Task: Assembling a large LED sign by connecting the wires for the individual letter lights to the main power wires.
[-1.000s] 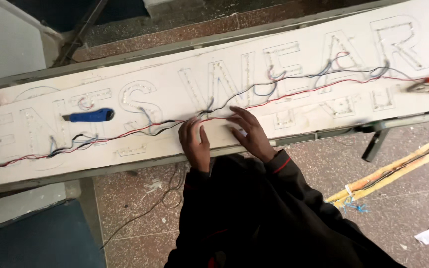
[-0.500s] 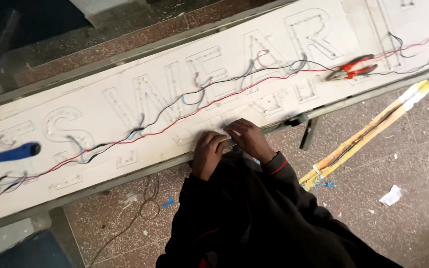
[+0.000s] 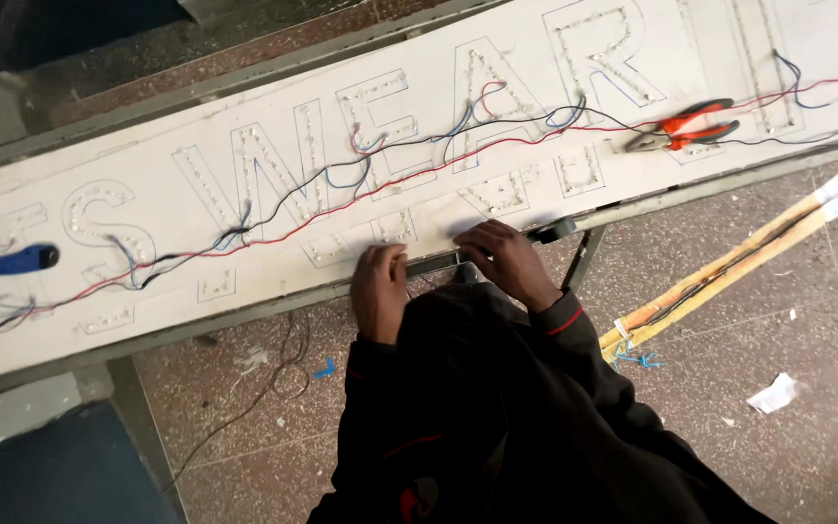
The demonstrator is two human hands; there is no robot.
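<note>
Sign panel (image 3: 196,184): long white board with outlined letters studded with small lights, lying lengthwise on a narrow bench (image 3: 244,315). Red and black wires (image 3: 341,180) trail across it. Left hand (image 3: 378,291) rests flat, fingers together, at its near edge; right hand (image 3: 506,260) beside it, fingers curled, grip unclear. Orange-handled pliers (image 3: 686,126) lie far right; blue-handled tool (image 3: 7,260) far left.

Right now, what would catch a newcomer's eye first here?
A long white sign board with outlined letters studded with small lights runs slantwise across the view, red and black wires trailing over it. At its near edge the left hand and right hand rest side by side. Orange-handled pliers lie at the right, a blue-handled tool at the far left.
</note>
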